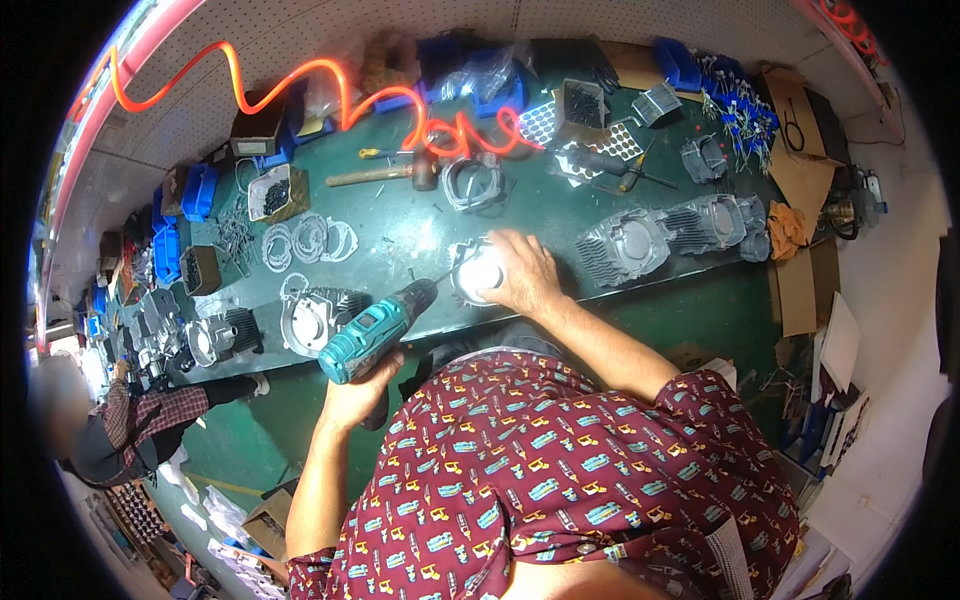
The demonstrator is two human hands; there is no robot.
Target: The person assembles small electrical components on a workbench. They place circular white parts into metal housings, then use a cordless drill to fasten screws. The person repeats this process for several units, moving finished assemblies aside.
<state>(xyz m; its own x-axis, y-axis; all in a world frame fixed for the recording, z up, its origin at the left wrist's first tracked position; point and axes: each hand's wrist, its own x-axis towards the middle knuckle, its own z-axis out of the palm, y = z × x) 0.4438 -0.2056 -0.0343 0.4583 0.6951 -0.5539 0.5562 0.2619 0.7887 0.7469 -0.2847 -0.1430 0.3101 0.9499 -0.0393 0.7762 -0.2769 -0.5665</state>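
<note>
Cordless drill point(375, 328), teal w/ black chuck, sits over the green bench point(560, 215) near its front edge, long axis running lower-left to upper-right, bit aimed at the finned metal cylinder part point(478, 272). Left hand point(358, 392) is wrapped tight round the drill grip from below; fingers mostly hidden behind the body. Right hand point(522, 270) lies flat-ish, fingers spread over the cylinder's right side, pressing it down; covers approx half of it, so bit tip contact hard to make out. Open bench room just right of the hand, before the row of finned castings point(680, 232). Left side crowded: another casting point(315, 315), gaskets point(308, 240), screws. Hammer point(385, 172) and orange coiled hose point(400, 110) further back. Another person point(140, 425) crouches at far left, partly cut off by the rim.
</note>
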